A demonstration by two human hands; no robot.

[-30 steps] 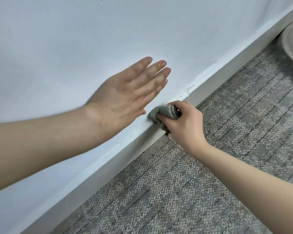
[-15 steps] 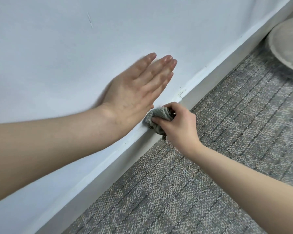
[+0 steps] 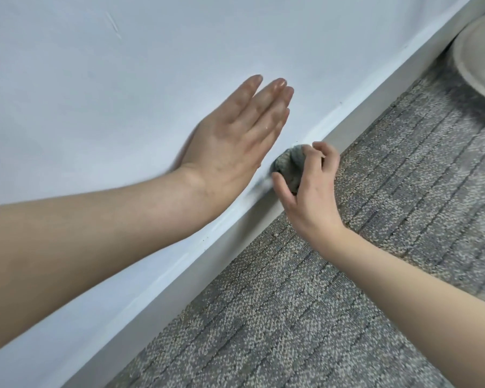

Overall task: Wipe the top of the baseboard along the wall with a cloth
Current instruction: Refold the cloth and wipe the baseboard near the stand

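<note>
Right hand (image 3: pixel 311 191), gripping a cloth (image 3: pixel 290 166), is sliding farther along the baseboard (image 3: pixel 185 284); left hand (image 3: pixel 235 147) is lying flat on the white wall (image 3: pixel 123 79) above gray carpet (image 3: pixel 291 317).

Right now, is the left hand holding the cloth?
No, the left hand lies flat on the wall, fingers straight; the right hand grips the grey cloth.

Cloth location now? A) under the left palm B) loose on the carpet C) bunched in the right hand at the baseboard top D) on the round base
C: the right hand grips the bunched cloth against the top edge of the baseboard; the left hand is flat and holds nothing.
</note>
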